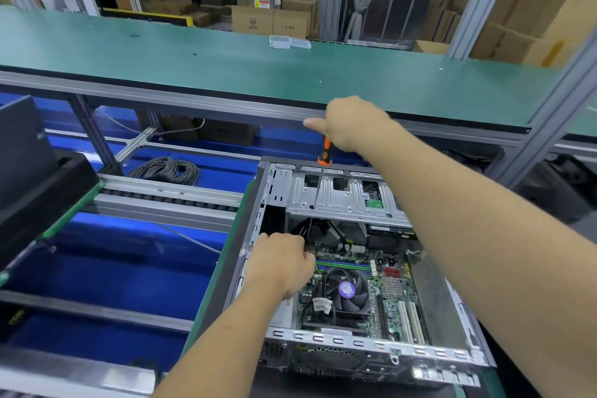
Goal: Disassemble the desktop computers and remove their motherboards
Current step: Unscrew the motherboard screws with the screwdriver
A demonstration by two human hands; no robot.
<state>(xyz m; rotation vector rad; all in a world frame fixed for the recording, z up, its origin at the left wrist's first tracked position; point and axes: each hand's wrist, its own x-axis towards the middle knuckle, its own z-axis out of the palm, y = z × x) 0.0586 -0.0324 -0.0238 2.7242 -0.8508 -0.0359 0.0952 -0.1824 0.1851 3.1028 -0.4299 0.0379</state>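
An open desktop case (433, 355) lies on its side at the lower right. Inside it sits the green motherboard (392, 287) with a black CPU fan (347, 292). A silver drive cage (342, 195) spans the far end of the case. My right hand (350, 124) grips an orange-and-black screwdriver (324, 155) held upright, its tip down at a hole in the drive cage. My left hand (281, 263) reaches into the case at the board's far left corner with curled fingers; what they hold is hidden.
A green workbench (226, 55) with a small clear plastic box (279, 41) runs across the back. A roller conveyor rail (168, 194) and blue surface lie to the left, with a coil of cable (168, 170). A black object (35, 184) stands at far left.
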